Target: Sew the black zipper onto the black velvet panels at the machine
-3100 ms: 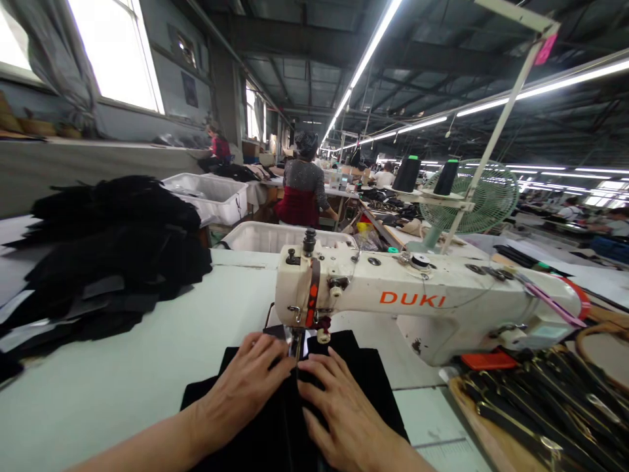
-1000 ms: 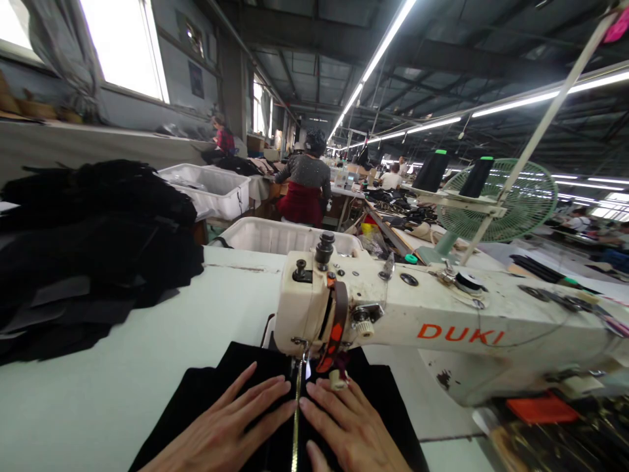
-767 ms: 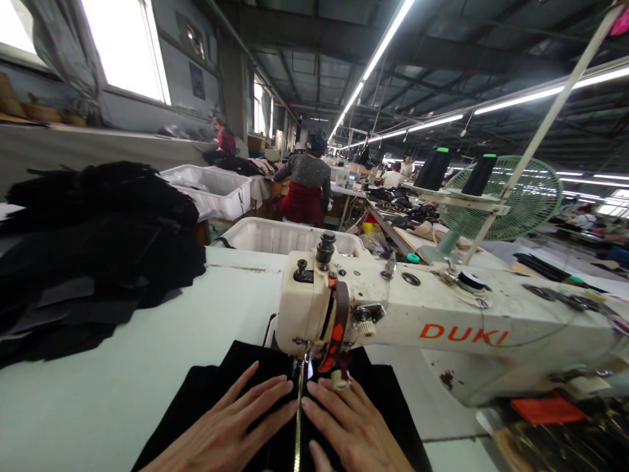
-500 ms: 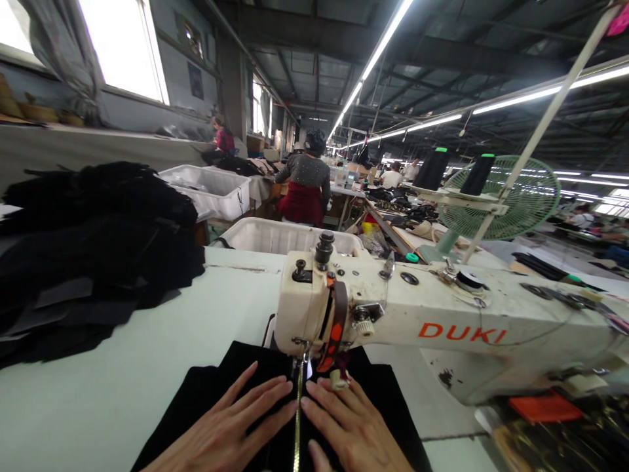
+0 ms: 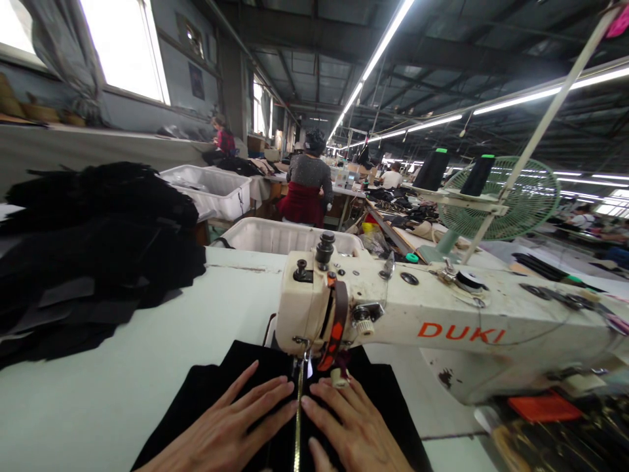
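Both hands flat and spread on the black fabric (image 5: 211,393) right at the near edge, left hand (image 5: 228,429) and right hand (image 5: 351,432) pressing either side of a gold zipper (image 5: 297,426) that runs straight up to the needle of the white DUKI sewing machine (image 5: 393,314). Looks like the seam's only partway, lots of zipper length not yet under the foot. Big pile of black pieces (image 5: 93,249) far left, white bin (image 5: 280,236) behind, green fan (image 5: 501,196) further back
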The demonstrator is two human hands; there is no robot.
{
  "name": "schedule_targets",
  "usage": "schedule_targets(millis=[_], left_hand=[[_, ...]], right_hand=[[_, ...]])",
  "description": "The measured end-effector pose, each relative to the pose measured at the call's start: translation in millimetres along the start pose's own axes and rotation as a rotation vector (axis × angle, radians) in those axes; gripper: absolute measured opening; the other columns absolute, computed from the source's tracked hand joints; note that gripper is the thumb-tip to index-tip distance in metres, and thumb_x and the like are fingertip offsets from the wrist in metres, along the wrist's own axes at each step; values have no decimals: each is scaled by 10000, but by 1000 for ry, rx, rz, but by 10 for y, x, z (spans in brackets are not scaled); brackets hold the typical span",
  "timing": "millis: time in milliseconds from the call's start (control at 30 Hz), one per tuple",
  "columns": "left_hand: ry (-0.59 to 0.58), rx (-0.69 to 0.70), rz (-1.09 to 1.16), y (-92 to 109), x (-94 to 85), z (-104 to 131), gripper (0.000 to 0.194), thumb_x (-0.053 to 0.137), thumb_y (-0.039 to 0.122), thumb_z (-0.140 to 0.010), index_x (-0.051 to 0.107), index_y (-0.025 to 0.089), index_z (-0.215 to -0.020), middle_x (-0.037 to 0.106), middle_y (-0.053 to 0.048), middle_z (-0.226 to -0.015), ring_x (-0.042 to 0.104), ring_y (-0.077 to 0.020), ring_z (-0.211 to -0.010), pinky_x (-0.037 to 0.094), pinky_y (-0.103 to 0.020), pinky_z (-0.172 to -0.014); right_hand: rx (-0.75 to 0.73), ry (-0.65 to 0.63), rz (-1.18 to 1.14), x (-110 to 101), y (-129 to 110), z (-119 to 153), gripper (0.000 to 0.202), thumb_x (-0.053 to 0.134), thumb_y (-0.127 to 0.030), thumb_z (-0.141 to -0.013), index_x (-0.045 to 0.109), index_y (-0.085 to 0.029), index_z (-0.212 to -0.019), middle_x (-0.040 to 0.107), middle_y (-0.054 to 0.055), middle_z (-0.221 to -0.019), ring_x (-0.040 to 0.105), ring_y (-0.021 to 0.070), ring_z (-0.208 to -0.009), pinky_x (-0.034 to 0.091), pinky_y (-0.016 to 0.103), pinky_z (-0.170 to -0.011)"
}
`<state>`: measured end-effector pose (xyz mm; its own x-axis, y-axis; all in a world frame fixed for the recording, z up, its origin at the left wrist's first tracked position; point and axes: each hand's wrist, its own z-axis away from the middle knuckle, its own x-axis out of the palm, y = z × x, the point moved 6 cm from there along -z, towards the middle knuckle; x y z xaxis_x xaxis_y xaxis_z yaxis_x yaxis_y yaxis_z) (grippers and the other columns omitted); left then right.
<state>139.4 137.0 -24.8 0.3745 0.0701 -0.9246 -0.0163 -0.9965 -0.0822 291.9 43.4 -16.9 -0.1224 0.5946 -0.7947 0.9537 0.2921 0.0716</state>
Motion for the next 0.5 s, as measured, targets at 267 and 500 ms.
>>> schedule_targets(millis=[267,500], left_hand=[[-11,-30,-41,36,-63,-64,769,549,134,-785,353,192,-1526,477,-52,-1490,503,-220,-1334,353,-413,-1125],[-8,-102,10,-8,-75,-147,774,574,155,-824,312,224,-1550,456,-70,-1503,519,-285,-1314,447,-452,-1067]], right_hand=[[-32,-36,-40,84,12,61,353,590,-238,-917,632,-171,-1261,702,41,-1248,668,178,-1158,469,344,-1105],[53,-34,-91,9,90,-47,307,539,-215,-957,621,-177,-1250,723,51,-1203,692,181,-1109,465,399,-1113]])
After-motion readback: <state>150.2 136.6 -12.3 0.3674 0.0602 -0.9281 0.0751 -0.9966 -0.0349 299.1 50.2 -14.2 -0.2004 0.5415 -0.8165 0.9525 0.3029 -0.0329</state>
